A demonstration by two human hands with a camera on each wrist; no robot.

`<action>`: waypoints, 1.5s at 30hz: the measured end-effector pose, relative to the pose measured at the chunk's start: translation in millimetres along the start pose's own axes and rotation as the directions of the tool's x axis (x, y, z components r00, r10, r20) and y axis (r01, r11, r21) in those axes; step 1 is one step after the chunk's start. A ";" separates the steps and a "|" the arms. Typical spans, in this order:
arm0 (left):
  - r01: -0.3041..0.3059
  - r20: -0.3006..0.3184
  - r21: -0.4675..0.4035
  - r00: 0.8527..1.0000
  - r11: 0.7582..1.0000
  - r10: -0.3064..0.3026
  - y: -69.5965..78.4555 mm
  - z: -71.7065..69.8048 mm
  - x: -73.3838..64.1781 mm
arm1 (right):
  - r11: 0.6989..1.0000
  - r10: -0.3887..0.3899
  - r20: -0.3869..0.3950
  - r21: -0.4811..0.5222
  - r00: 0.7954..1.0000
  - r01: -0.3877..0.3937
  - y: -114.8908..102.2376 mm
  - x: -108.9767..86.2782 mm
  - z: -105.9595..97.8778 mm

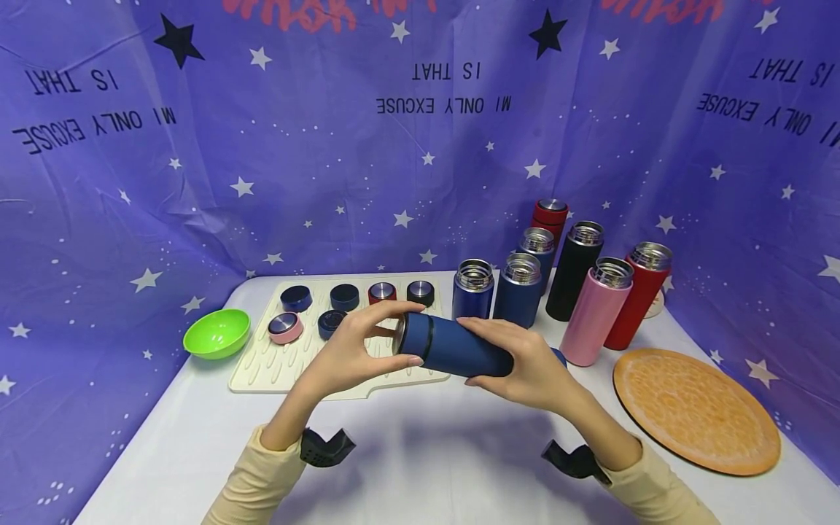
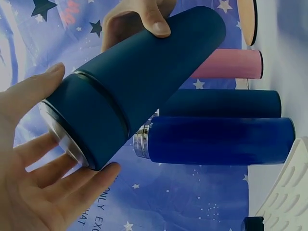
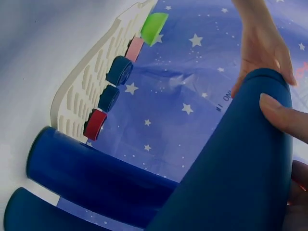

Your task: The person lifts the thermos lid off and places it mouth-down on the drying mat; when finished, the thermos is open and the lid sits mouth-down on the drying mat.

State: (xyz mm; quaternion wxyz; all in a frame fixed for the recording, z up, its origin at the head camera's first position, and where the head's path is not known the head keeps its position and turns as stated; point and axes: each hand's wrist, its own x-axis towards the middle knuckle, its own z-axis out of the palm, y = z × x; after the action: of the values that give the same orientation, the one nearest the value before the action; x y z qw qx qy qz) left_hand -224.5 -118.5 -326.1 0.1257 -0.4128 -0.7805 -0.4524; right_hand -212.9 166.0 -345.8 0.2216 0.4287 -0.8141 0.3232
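Observation:
A matte dark blue thermos bottle (image 1: 462, 346) is held off the table between both hands, tilted, with its lidded end to the left. My left hand (image 1: 354, 350) grips the blue lid (image 2: 91, 120), thumb on one side and fingers on the other; the lid's silver top faces the palm. A dark seam shows between lid and body. The right hand (image 1: 534, 364) holds the body near its base, and its thumb (image 3: 279, 113) lies along the side in the right wrist view. Whether the lid is turning cannot be seen.
Several lidless bottles stand at right, including a pink bottle (image 1: 596, 313) and black bottle (image 1: 574, 273). A red bottle (image 1: 551, 211) behind has its lid. Loose lids sit on a cream drying mat (image 1: 262, 372). A green bowl (image 1: 216, 334) is left; a round orange-brown board (image 1: 695, 412) lies right.

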 end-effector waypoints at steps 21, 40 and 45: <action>-0.222 0.103 -0.007 0.970 0.975 0.222 -0.8 -0.2 0.7 | 0.971 0.137 0.210 0.166 0.968 -0.173 12.5 -1.1 -10.3; 0.059 -0.038 0.009 0.998 0.998 -0.059 -1.5 0.4 -1.9 | 0.997 0.068 0.026 0.020 0.997 -0.069 6.7 -1.7 17.4; -0.074 0.017 0.023 0.997 0.997 0.074 -3.4 -0.7 -0.2 | 0.989 0.106 0.063 0.101 0.992 -0.112 12.3 -0.7 13.3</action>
State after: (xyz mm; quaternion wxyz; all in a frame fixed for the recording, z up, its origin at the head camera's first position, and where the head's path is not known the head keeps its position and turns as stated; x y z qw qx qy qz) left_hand -227.1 -120.0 -327.9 0.1410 -0.4435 -0.7708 -0.4350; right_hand -223.9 162.1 -359.6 0.1574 0.4034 -0.8244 0.3646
